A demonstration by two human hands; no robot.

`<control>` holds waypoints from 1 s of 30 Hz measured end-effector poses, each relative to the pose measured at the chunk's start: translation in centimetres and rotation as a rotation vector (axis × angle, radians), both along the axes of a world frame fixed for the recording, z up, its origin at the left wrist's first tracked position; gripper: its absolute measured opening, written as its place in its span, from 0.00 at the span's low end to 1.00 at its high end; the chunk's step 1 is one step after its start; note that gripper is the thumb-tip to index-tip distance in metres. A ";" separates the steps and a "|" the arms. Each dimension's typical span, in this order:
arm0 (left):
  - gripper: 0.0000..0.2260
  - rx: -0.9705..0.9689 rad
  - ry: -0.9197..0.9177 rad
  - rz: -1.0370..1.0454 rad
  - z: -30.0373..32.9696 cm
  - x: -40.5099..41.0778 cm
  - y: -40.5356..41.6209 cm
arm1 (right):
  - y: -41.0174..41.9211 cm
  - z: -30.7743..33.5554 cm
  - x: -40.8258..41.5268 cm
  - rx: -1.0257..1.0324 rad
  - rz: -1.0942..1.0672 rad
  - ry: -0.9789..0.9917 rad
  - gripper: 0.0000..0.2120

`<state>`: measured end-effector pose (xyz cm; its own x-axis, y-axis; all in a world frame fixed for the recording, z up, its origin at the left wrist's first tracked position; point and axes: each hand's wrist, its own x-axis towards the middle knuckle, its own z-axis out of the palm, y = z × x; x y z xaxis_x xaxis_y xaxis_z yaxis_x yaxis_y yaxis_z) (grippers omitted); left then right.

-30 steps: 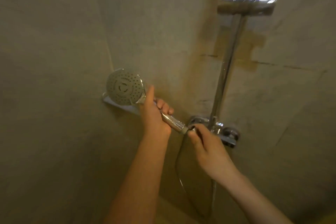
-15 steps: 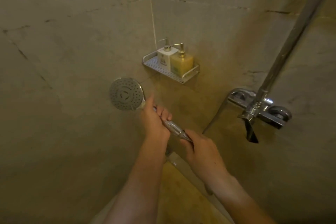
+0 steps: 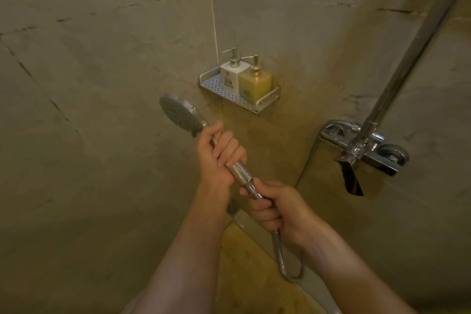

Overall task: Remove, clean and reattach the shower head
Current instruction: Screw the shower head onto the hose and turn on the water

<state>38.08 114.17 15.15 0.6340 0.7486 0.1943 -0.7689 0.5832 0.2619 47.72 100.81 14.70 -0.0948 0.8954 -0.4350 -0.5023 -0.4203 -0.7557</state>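
Note:
The chrome shower head [image 3: 179, 113] is off its holder, its round spray face pointing left and down. My left hand [image 3: 218, 154] grips the handle just below the head. My right hand [image 3: 275, 205] grips the hose nut at the handle's lower end [image 3: 248, 183]. The metal hose [image 3: 281, 260] hangs from under my right hand, loops near the floor and rises toward the mixer tap [image 3: 367, 148] on the right wall.
A perforated metal shelf [image 3: 230, 94] in the corner carries a white pump bottle [image 3: 233, 72] and a yellow pump bottle [image 3: 254, 80]. The riser rail [image 3: 413, 51] slants up from the tap. A floor drain [image 3: 232, 209] lies below my hands.
The view has dropped from the rail's holder to the corner shelf and tap. The shower head has turned so its face points more sideways. Both hands keep their hold on handle and hose end.

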 end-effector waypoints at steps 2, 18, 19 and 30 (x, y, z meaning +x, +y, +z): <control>0.16 0.056 0.010 -0.014 0.6 0.5 0.1 | 0.1 -0.4 -0.1 0.045 0.024 0.103 0.13; 0.12 -0.145 0.896 0.527 2.4 3.4 -1.4 | 1.3 -4.2 -0.2 0.329 -0.303 -1.310 0.06; 0.11 -0.168 0.860 0.528 2.5 3.5 -1.5 | 1.3 -4.1 -0.1 0.335 -0.281 -1.317 0.07; 0.14 0.211 -0.035 -0.207 2.1 2.4 0.1 | 0.7 -1.9 1.9 0.164 0.226 0.498 0.12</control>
<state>40.46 114.27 17.29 0.7591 0.5447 0.3564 -0.6500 0.6641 0.3694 49.61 101.48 12.84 -0.4500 0.8811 -0.1456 -0.7259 -0.4558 -0.5151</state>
